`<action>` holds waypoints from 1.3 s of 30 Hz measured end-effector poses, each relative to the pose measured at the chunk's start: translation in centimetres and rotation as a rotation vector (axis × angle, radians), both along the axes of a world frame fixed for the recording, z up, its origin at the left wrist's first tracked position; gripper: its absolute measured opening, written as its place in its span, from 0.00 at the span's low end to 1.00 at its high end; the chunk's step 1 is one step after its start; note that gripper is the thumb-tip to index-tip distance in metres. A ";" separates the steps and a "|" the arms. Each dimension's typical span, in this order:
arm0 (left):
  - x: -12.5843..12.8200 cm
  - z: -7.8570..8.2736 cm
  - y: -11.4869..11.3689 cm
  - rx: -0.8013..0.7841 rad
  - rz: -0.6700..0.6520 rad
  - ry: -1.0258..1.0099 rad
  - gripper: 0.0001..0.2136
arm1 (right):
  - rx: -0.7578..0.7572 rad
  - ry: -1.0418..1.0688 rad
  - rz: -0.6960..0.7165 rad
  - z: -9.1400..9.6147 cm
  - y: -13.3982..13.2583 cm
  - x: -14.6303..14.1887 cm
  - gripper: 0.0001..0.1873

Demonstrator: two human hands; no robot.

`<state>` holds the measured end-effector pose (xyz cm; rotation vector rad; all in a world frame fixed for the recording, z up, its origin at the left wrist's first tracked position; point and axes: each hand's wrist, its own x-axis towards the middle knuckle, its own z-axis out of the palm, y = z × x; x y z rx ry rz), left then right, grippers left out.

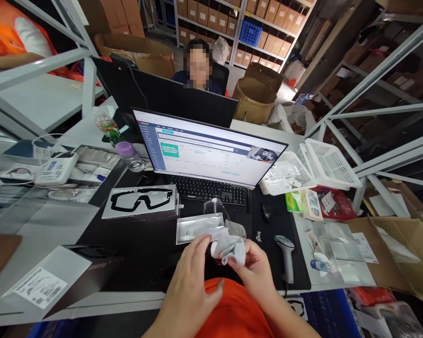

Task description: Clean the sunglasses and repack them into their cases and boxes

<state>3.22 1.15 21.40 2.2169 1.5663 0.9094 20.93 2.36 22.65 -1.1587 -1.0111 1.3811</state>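
The cloth (229, 246) is a pale grey fabric, bunched and creased between both hands above the black desk mat (268, 249). It looks light and limp, likely to fold and sag wherever it is left unsupported, and its smooth surface may slip a little. It seems best held by pinching a thick fold, or by an edge if it has to be spread flat.

The left hand (188, 281) is curled, with its fingertips (208, 245) closed on the cloth's left side. The right hand (254, 267) grips the right side between thumb and fingers — neither hand is spread wide, and together they hold the cloth gathered. It may be a pouch rather than a plain cloth, but the folds hide any opening.

Just beyond it sits an open white box (199, 228), with a clear plastic piece (213, 206) standing behind it and a grey fabric bundle (237, 228) at its right corner. A goggles box (139, 202) lies to the left, while a barcode scanner (285, 256) stands to the right — both well clear of the hands. A keyboard (207, 190) and a lit monitor (204, 150) are farther ahead.
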 end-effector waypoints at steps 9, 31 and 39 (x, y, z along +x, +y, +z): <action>2.1 -0.4 1.4 0.260 -0.016 0.140 0.22 | 0.354 -0.489 0.014 -0.7 -0.8 0.0 0.19; 1.3 -1.3 1.2 0.226 -0.093 -0.012 0.04 | -0.201 0.023 -0.169 1.5 0.1 -0.4 0.25; 0.9 -2.0 1.2 0.306 -0.092 -0.123 0.10 | 0.148 -0.410 -0.155 -0.1 -1.3 -2.5 0.21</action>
